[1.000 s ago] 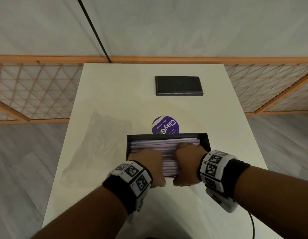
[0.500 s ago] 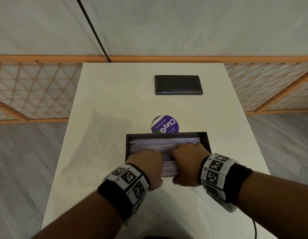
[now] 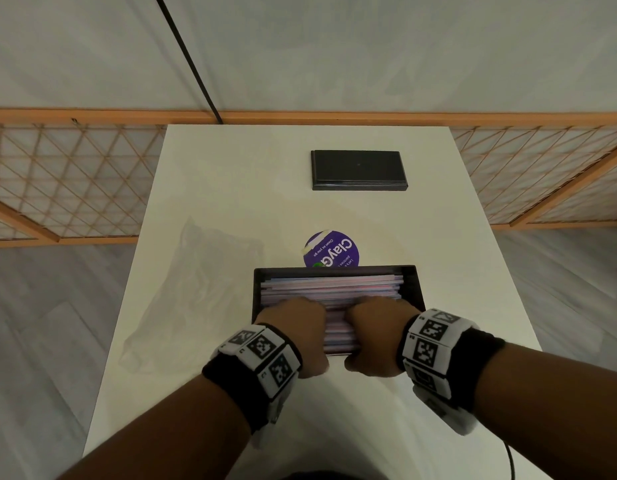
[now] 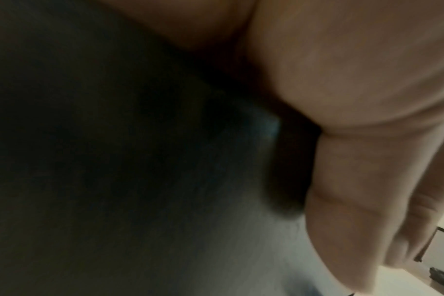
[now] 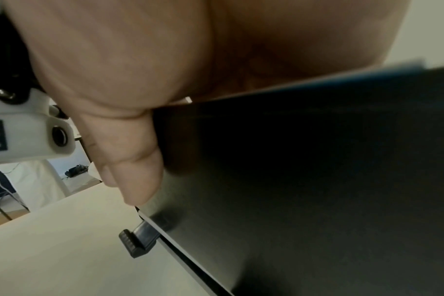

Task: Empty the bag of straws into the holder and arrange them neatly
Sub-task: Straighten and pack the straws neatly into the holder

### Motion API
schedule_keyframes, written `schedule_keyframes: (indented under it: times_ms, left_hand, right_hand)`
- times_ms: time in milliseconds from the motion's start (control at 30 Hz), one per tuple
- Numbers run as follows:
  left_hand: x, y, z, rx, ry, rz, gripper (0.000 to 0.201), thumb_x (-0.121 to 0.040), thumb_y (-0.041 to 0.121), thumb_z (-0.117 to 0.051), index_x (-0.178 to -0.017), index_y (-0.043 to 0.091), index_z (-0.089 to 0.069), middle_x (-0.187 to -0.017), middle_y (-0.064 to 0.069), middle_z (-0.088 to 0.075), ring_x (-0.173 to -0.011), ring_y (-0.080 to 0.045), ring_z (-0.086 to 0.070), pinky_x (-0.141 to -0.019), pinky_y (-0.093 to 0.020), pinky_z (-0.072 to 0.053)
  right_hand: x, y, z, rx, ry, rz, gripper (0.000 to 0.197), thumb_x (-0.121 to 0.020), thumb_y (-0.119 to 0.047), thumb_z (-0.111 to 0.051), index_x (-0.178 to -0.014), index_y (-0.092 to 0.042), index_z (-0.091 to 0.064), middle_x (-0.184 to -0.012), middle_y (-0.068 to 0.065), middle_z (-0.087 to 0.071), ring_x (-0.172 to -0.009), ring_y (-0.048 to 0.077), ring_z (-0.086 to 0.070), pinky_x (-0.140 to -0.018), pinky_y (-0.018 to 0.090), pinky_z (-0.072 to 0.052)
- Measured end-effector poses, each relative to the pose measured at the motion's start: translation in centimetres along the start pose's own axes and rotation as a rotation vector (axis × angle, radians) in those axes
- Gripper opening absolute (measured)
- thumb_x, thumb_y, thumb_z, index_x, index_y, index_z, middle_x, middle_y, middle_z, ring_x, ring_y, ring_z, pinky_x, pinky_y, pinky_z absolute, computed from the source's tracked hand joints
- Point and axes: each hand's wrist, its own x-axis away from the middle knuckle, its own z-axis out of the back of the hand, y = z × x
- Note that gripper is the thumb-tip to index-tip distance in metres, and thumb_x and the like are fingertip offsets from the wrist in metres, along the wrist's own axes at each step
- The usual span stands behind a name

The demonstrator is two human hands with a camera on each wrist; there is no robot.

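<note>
- table [image 3: 203,174] is carrying everything: holder near the front edge, bag lying flat to its left, black lid [image 3: 359,169] sitting far back, purple sticker [image 3: 331,252] peeking out just behind the holder
- bag [image 3: 196,292] is lying limp and clear, looking emptied
- holder [image 3: 412,289], a black open box, is sitting filled with straws
- straws [image 3: 331,289] are lying lengthwise in a stack inside it, pink and pale
- left hand [image 3: 295,336] and right hand [image 3: 378,332] are both curling over the near wall, fingers down on the stack, thumbs outside
- step looks like tidying; next likely calls for evening the ends, then letting go
</note>
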Motion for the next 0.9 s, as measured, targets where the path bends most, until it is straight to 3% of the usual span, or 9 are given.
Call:
schedule_keyframes:
  times_ms: [100, 267, 433, 700, 900]
  left_hand:
    - [-0.1, -0.2, -0.1, 0.041, -0.014, -0.014, 0.055, -0.075, 0.042, -0.078, -0.123, 0.022, -0.058, -0.124, 0.000, -0.061, -0.110, -0.021, -0.062, -0.096, -0.038, -0.055]
    - [-0.1, -0.2, -0.5, -0.009, 0.051, -0.032, 0.057, -0.078, 0.043, -0.076, -0.127, 0.022, -0.056, -0.128, 0.000, -0.052, -0.117, -0.022, -0.057, -0.099, -0.040, -0.053]
    - [0.0, -0.1, -0.7, 0.015, 0.021, 0.012, 0.047, -0.079, 0.043, -0.073, -0.120, 0.024, -0.061, -0.118, 0.003, -0.065, -0.107, -0.020, -0.065, -0.093, -0.039, -0.057]
    - [0.6, 0.2, -0.2, 0.009, 0.015, 0.039, 0.042, -0.079, 0.044, -0.071, -0.116, 0.026, -0.063, -0.111, 0.005, -0.068, -0.102, -0.019, -0.066, -0.091, -0.038, -0.058]
    - [1.9, 0.5, 0.2, -0.089, 0.179, -0.035, 0.046, -0.084, 0.039, -0.072, -0.122, 0.023, -0.054, -0.123, 0.002, -0.058, -0.114, -0.020, -0.059, -0.098, -0.038, -0.051]
  right_hand:
    - [0.2, 0.1, 0.2, 0.031, 0.045, 0.017, 0.050, -0.071, -0.055, -0.067, -0.110, -0.024, -0.064, -0.113, 0.000, -0.052, -0.100, 0.024, -0.058, -0.088, 0.039, -0.052]
    - [0.5, 0.1, 0.6, -0.017, 0.022, 0.034, 0.042, -0.073, -0.050, -0.068, -0.106, -0.025, -0.062, -0.100, -0.003, -0.067, -0.091, 0.021, -0.065, -0.084, 0.038, -0.057]
    - [0.1, 0.0, 0.2, -0.034, -0.016, 0.006, 0.034, -0.073, -0.049, -0.065, -0.097, -0.025, -0.065, -0.086, -0.006, -0.066, -0.081, 0.019, -0.065, -0.077, 0.036, -0.059]
    - [-0.2, 0.2, -0.4, -0.040, -0.029, -0.005, 0.040, -0.072, -0.053, -0.065, -0.102, -0.025, -0.064, -0.094, -0.004, -0.067, -0.086, 0.021, -0.065, -0.081, 0.038, -0.058]
    - [-0.3, 0.0, -0.2, -0.028, -0.040, -0.007, 0.039, -0.071, -0.052, -0.064, -0.099, -0.026, -0.067, -0.090, -0.005, -0.068, -0.083, 0.021, -0.066, -0.079, 0.037, -0.058]
